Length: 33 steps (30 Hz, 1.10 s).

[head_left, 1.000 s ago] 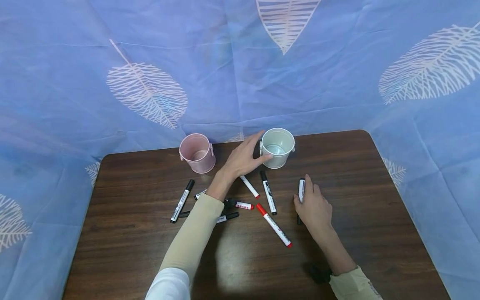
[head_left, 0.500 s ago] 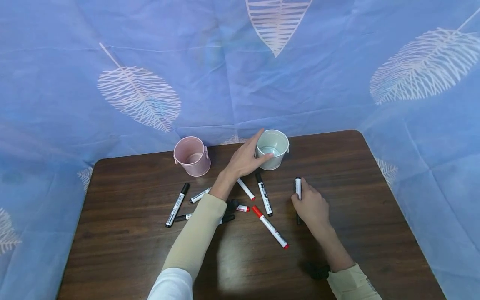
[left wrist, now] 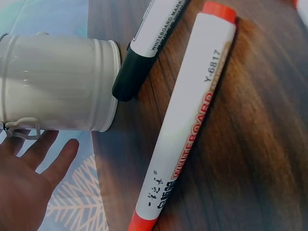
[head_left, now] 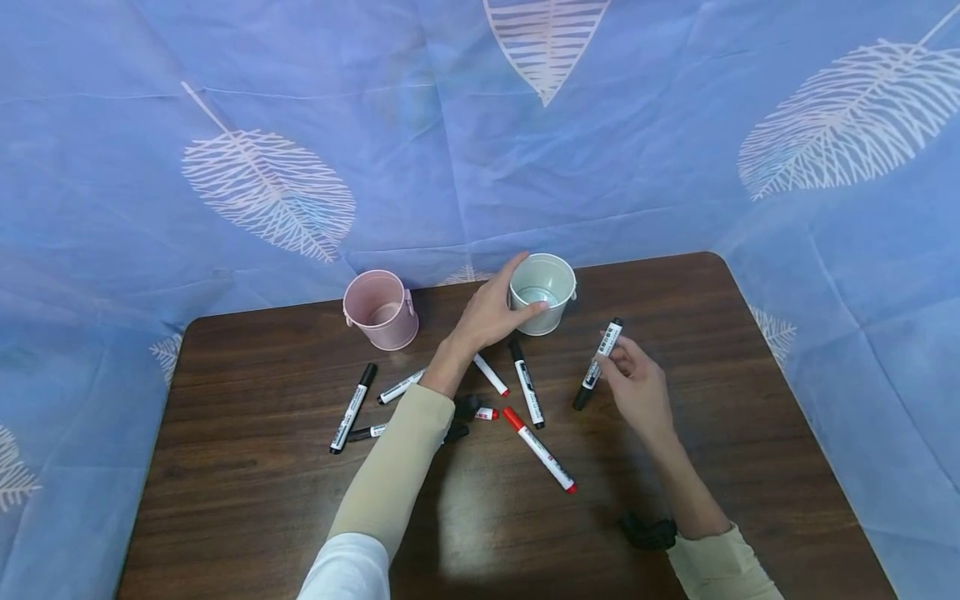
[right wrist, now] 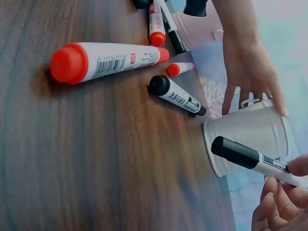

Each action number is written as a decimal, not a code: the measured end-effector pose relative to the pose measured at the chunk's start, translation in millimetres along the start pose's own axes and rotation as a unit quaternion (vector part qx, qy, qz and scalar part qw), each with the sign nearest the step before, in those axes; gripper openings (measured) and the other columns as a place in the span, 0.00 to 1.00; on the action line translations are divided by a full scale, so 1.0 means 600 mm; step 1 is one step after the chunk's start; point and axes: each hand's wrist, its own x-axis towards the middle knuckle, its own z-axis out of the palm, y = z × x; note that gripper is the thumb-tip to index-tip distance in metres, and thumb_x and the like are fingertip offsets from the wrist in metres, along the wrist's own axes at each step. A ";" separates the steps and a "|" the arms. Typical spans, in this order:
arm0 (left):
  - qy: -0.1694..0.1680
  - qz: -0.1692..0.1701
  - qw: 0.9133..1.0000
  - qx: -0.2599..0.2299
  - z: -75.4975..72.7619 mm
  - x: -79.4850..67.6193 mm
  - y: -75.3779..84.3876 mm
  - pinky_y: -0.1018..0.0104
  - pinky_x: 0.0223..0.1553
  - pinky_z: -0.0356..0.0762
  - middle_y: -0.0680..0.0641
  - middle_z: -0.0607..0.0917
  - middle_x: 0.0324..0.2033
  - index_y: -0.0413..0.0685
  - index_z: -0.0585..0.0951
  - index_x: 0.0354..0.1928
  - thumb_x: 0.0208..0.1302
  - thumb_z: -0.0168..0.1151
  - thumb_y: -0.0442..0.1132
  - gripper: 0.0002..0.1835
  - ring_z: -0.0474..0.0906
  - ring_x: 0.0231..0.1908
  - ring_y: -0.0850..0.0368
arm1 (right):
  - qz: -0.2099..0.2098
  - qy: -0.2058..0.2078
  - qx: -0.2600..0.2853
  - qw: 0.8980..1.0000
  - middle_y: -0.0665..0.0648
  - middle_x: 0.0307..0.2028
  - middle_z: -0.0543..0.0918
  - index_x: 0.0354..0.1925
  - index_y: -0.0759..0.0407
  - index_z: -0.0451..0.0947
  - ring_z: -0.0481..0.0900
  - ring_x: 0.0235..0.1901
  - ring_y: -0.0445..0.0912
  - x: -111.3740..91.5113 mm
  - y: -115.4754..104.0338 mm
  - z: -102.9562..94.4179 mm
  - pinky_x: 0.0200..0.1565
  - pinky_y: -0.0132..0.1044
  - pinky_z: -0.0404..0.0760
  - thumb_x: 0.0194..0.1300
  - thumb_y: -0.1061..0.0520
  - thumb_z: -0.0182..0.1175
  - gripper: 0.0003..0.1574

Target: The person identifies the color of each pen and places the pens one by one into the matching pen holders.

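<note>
A small pale green bucket (head_left: 553, 321) stands near the back edge of the table. My left hand (head_left: 489, 318) rests against its left side by the handle, thumb at the front, the other fingers stretched toward the back. In the left wrist view the fingers (left wrist: 58, 166) are spread and mostly straight beside the bucket (left wrist: 57, 82). My right hand (head_left: 640, 392) pinches a black whiteboard marker (head_left: 600, 362) between thumb and fingertips, off the table and tilted. In the right wrist view that marker (right wrist: 238, 153) shows its black end in front of the bucket.
A pink bucket (head_left: 392, 333) stands at the back left. Several black markers, among them one at the left (head_left: 352, 412) and one below the green bucket (head_left: 529, 387), lie on the table (head_left: 262, 517), with a red marker (head_left: 540, 450) nearer the front. My left forearm covers some.
My right hand has taken hold of the black marker and lifted it from the table, turning it slantwise. The left hand stays at the green bucket. The view has shifted slightly.
</note>
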 end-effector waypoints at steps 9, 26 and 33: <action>-0.017 0.006 1.000 -0.021 -0.003 0.003 0.000 0.51 0.64 0.67 0.54 0.64 0.72 0.71 0.50 0.78 0.59 0.64 0.67 0.49 0.64 0.69 0.54 | 0.005 -0.004 0.075 0.997 0.59 0.44 0.85 0.58 0.62 0.74 0.83 0.38 0.42 0.007 -0.033 -0.027 0.38 0.33 0.82 0.73 0.54 0.58 0.20; -0.013 0.025 0.999 -0.044 -0.008 0.007 -0.003 0.53 0.59 0.71 0.47 0.72 0.67 0.72 0.55 0.77 0.58 0.68 0.63 0.48 0.71 0.64 0.48 | 0.023 0.064 0.250 0.966 0.53 0.35 0.89 0.48 0.61 0.80 0.86 0.32 0.44 0.063 -0.082 -0.058 0.33 0.29 0.79 0.66 0.55 0.67 0.15; -0.017 0.015 0.998 -0.052 -0.007 0.008 -0.002 0.52 0.58 0.72 0.48 0.71 0.68 0.72 0.55 0.77 0.58 0.68 0.63 0.48 0.70 0.64 0.48 | 0.039 0.068 0.275 0.958 0.55 0.34 0.89 0.46 0.60 0.77 0.87 0.30 0.43 0.079 -0.088 -0.061 0.31 0.27 0.79 0.63 0.57 0.69 0.16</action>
